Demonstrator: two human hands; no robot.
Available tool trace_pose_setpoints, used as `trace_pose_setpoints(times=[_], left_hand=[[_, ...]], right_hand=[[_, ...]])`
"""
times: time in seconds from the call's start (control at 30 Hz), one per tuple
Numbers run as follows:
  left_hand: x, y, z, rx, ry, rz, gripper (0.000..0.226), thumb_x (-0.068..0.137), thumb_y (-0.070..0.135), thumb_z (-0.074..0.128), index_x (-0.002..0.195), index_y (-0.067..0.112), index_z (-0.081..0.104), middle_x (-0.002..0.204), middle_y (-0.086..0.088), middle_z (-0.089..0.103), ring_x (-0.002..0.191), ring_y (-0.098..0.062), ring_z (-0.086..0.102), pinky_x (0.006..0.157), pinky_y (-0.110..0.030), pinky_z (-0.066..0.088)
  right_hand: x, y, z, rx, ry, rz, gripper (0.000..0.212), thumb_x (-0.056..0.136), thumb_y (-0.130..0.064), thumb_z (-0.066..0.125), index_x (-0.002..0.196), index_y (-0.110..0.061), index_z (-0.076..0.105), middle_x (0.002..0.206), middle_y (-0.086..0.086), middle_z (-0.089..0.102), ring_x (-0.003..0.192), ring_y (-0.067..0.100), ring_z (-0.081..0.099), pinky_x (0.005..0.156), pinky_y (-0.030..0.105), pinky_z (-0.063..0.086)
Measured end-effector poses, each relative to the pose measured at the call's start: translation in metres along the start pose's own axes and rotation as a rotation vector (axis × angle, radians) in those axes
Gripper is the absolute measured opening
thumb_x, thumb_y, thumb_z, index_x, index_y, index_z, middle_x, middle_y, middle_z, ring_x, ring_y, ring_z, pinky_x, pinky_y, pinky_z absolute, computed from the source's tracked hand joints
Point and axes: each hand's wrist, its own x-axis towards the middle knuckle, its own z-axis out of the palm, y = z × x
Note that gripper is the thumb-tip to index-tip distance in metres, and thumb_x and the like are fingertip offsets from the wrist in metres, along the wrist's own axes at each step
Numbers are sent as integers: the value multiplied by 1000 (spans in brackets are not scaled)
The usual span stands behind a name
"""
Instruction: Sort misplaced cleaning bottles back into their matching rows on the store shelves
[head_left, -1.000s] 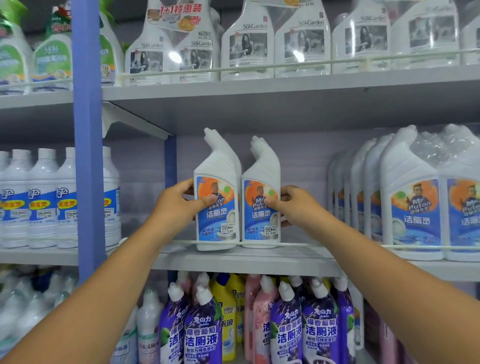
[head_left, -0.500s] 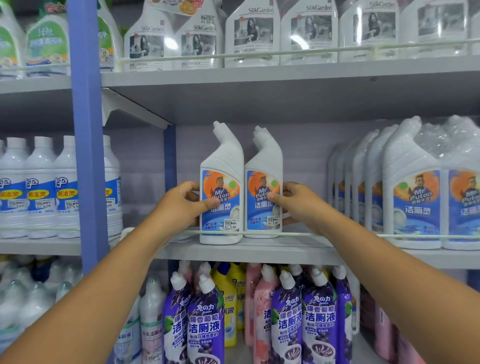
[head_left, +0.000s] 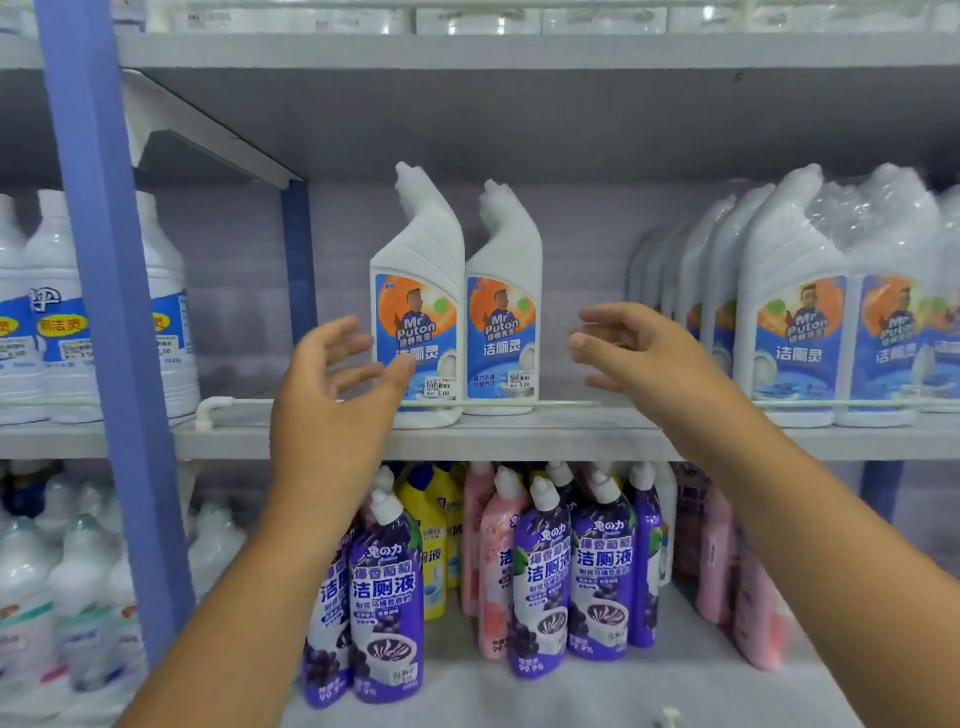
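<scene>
I stand in a shop aisle: metal shelves (head_left: 519, 436) hold rows of identical cleaning bottles (head_left: 795, 322) with price stickers (head_left: 440, 387).

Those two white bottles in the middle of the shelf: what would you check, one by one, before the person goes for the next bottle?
1. Both hands free: ok. The left hand and right hand are open, with no grip on anything.
2. The left Mr Puton bottle and right Mr Puton bottle stand upright: ok.
3. Labels face outward: ok.
4. Both sit behind the shelf rail: ok.
5. Same product as the wrapped row on the right: ok, the labels match.
6. Joined up with that row: not ok, an open stretch of shelf separates them.
</scene>
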Motion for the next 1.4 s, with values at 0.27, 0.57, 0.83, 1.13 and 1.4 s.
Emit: trace_pose_setpoints(times=[0.27, 0.57, 0.83, 1.13, 1.4], left_hand=[[-150, -74, 94, -215, -375, -374, 37, 86, 28, 78, 117, 42, 62, 115, 16, 70, 96, 3, 70, 83, -21, 55], [-215, -151, 202, -58, -546, -579, 29, 88, 26, 78, 108, 38, 61, 114, 12, 70, 90, 7, 69, 80, -16, 53], [-240, -165, 304, 29, -404, -583, 26, 91, 21, 75, 113, 30, 63, 108, 14, 70, 88, 11, 65, 75, -6, 48], [-258, -167, 369, 197, -325, -529, 28, 96, 9, 65, 99, 35, 73, 99, 18, 75, 93, 1, 70, 86, -19, 53], [-224, -175, 419, 223, -138, -511, 38, 87, 12, 76, 121, 16, 61, 103, 10, 68, 91, -12, 67, 76, -15, 52]], right_hand=[[-141, 112, -57, 184, 212, 365, 26, 94, -10, 66, 119, -14, 66, 114, 9, 75, 102, 30, 73, 89, 48, 59], [-159, 239, -130, -117, 369, 575, 36, 89, -25, 75, 123, -25, 62, 118, -4, 69, 100, 11, 68, 84, 33, 58], [-121, 317, -146, -240, 223, 480, 56, 76, -36, 79, 125, -30, 53, 117, -8, 60, 107, 15, 63, 93, 43, 55], [-98, 348, -149, -265, 104, 420, 83, 75, -34, 71, 148, -27, 31, 139, 4, 49, 118, 27, 56, 89, 44, 55], [-97, 370, -201, 46, 261, 461, 39, 79, -19, 76, 108, -36, 55, 94, -10, 72, 85, 7, 70, 74, 33, 58]])
